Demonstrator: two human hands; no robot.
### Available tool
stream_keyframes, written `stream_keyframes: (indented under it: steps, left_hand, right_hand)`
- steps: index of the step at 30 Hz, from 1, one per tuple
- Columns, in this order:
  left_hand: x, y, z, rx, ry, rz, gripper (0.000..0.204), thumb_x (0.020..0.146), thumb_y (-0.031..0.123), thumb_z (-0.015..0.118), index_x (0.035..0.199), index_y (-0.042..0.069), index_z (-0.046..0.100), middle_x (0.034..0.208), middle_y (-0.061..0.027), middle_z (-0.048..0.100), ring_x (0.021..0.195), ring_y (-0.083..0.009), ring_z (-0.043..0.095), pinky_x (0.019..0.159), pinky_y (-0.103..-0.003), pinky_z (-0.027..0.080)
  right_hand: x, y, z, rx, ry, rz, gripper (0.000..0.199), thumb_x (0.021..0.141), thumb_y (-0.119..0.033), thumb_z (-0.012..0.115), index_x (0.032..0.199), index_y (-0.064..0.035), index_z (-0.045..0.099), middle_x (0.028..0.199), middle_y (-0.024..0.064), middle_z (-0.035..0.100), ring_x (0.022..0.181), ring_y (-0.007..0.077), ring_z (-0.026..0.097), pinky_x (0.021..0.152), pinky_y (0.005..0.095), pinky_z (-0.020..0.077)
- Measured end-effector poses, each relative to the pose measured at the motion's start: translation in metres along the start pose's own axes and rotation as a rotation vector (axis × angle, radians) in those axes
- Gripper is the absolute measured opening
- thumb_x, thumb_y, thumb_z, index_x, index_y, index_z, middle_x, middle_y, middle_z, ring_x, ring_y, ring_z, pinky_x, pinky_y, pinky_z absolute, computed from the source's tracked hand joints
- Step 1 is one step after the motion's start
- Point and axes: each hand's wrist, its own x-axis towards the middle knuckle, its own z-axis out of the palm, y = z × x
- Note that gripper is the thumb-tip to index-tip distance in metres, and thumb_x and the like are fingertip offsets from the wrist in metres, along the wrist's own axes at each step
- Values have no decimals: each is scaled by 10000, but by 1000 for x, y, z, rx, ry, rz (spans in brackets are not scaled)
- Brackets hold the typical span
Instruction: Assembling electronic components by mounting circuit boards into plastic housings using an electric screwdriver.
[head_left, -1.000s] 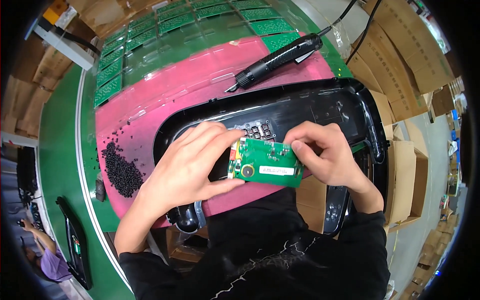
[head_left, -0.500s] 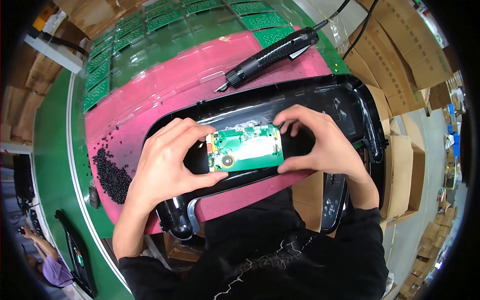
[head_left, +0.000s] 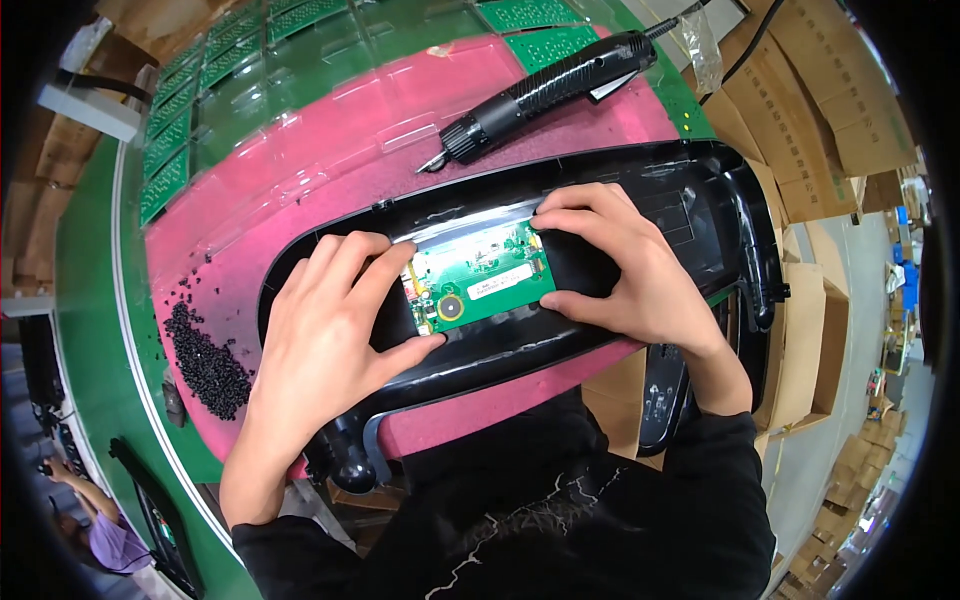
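A green circuit board (head_left: 480,277) with a round buzzer near its lower left corner is held between my two hands over a long black plastic housing (head_left: 680,170). My left hand (head_left: 335,325) grips the board's left end, thumb at the lower corner and fingers at the upper one. At the right end, my right hand (head_left: 625,265) pinches the board the same way. Whether the board touches the housing under it, I cannot tell. Beyond the housing, a black electric screwdriver (head_left: 545,98) lies on the pink mat (head_left: 350,160).
A heap of small black screws (head_left: 208,365) lies left of the housing. Clear plastic trays with green circuit boards (head_left: 235,50) stand at the back left. Cardboard boxes (head_left: 800,350) are on the right. A person in a purple top (head_left: 115,545) is at the far lower left.
Both hands have moved the circuit board slightly left and away from me, and it is now tilted, its right end higher in the picture. The glare on it has shifted, showing a white label.
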Motion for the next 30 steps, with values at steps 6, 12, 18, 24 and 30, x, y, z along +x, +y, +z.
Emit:
stream_keyframes:
  steps: [6,12,18,24,30]
  left_hand:
    - [0,0,0,-7,-9,-7,682,583,210,862,1189,3,625,1101,-123,582,997,-320,573,852,-413,486]
    - [-1,1,1,11,7,-3,696,571,219,862,1192,6,629,1098,-123,580,998,-319,574,849,-411,486]
    - [-1,1,1,3,3,-11,688,578,219,861,1191,9,631,1108,-124,578,1000,-319,573,852,-415,484]
    - [-3,0,0,0,-2,-13,699,590,219,862,1211,6,620,1117,-127,574,1014,-324,565,864,-415,479]
    - [-6,0,-1,-9,-18,7,708,642,234,852,1254,-5,586,1147,-144,546,1040,-336,542,893,-417,459]
  right_hand:
    - [0,0,-1,-22,-20,6,554,674,-88,823,1180,-7,611,1231,131,560,1111,330,523,981,397,442]
    - [0,-1,-1,-23,-31,15,553,681,-93,822,1185,-9,610,1234,133,556,1119,333,520,986,396,439]
    - [0,-1,-1,-44,-38,19,559,682,-100,824,1191,-13,609,1250,137,546,1130,335,518,990,397,438]
    - [-1,-2,-1,-45,-53,30,579,683,-101,825,1211,-18,600,1256,138,542,1142,340,513,996,400,435]
    - [-1,-6,-1,-60,-53,44,675,673,-91,833,1289,-30,566,1264,147,537,1156,337,505,1004,397,431]
